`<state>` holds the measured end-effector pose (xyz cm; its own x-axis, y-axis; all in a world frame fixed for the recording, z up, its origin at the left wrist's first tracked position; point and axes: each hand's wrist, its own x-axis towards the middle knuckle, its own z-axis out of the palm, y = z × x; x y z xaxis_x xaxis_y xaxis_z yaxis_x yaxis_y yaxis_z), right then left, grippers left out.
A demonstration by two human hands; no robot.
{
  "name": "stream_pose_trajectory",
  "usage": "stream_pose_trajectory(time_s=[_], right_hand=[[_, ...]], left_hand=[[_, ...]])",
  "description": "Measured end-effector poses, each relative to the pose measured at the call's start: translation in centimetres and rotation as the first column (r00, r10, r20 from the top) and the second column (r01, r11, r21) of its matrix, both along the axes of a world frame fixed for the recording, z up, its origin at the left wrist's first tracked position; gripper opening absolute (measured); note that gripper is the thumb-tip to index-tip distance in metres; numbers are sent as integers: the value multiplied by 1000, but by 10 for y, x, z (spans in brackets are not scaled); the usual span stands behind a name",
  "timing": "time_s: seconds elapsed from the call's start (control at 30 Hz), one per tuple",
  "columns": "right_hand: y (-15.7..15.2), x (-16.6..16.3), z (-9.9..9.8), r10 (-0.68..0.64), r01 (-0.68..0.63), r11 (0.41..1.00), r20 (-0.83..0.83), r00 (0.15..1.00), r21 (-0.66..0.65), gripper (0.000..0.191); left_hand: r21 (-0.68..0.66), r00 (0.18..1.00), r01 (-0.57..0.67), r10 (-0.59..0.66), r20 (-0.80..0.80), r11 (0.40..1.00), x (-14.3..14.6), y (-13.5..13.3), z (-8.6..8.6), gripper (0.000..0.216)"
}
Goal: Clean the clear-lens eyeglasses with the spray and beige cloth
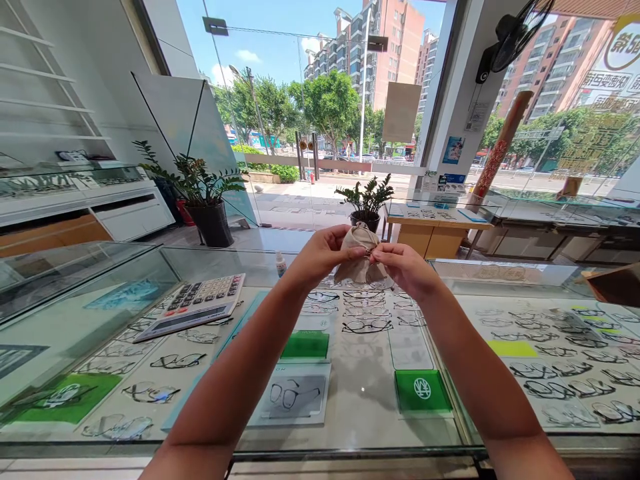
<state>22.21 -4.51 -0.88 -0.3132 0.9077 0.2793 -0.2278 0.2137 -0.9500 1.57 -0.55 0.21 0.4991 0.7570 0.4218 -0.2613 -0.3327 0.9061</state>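
Both arms reach out over a glass display case, and a small beige cloth drawstring pouch (354, 270) is held up between my hands. My left hand (327, 252) grips the pouch near its gathered neck, thumb pressed across the front. On the other side, the fingers of my right hand (404, 265) pinch at the neck, where a thin cord seems to lie; the exact hold is too small to make out. Below the pouch, rows of eyeglasses (367, 325) lie inside the case.
A large calculator (200, 303) lies on the glass at left, and a small bottle (281, 265) stands behind my left forearm. Green cards (423, 392) are inside the case (350, 455). Potted plants (216, 223) stand beyond, before a glass door. A wall fan (517, 37) hangs upper right.
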Motion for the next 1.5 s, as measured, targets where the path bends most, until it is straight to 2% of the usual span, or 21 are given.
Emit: stream_pose_trajectory(time_s=[0.2, 0.27, 0.33, 0.4, 0.47, 0.53, 0.67, 0.83, 0.9, 1.0, 1.1, 1.17, 1.33, 1.4, 1.5], right_hand=[[-6, -10, -3, 47, -49, 998, 50, 998, 30, 31], [-8, -11, -2, 49, -51, 998, 56, 997, 36, 31], [-10, -8, 0, 15, -17, 998, 52, 999, 53, 29], [-10, -3, 4, -27, 24, 998, 40, 999, 66, 27], [-11, 2, 7, -40, 38, 997, 28, 999, 71, 27], [-11, 3, 9, -31, 29, 997, 18, 999, 73, 28], [-12, -5, 4, -16, 14, 997, 33, 999, 79, 30], [-14, -15, -2, -32, 24, 994, 74, 997, 107, 30], [-13, -14, -1, -49, 39, 992, 85, 995, 119, 29], [-10, -7, 2, -105, 94, 984, 70, 992, 148, 28], [-7, -1, 3, -111, 105, 987, 41, 993, 125, 26], [-6, -2, 2, -105, 101, 989, 29, 994, 104, 28], [-6, -14, -4, -95, 89, 992, 58, 994, 95, 36], [-6, -15, -5, -98, 92, 991, 61, 993, 101, 36], [-5, -10, -2, -130, 126, 985, 25, 991, 122, 33]], left_hand=[[23, 961, -253, 249, 116, 967, 21, -12, -7, 36], [54, 946, -301, 291, 145, 952, 21, -11, -7, 40], [74, 961, -246, 233, 149, 966, 17, -9, -5, 42], [59, 986, -109, 100, 129, 992, 13, -8, -2, 40], [2, 993, 26, -26, 115, 1000, 10, -9, 1, 36], [-62, 987, 71, -61, 146, 996, 11, -12, 1, 37], [-112, 973, -58, 81, 214, 992, 21, -18, -4, 38], [-44, 936, -261, 264, 232, 964, 28, -18, -10, 36], [-27, 939, -249, 248, 237, 968, 26, -15, -9, 40], [-22, 972, -108, 110, 208, 994, 20, -8, -6, 43], [-45, 983, 12, -4, 181, 999, 17, -4, -7, 40], [-65, 981, 0, 13, 194, 998, 19, -3, -10, 43], [-91, 945, -193, 210, 251, 977, 29, -5, -18, 39], [-126, 939, -184, 213, 269, 975, 31, -5, -18, 44], [-182, 941, -76, 131, 312, 980, 30, -3, -15, 47]])
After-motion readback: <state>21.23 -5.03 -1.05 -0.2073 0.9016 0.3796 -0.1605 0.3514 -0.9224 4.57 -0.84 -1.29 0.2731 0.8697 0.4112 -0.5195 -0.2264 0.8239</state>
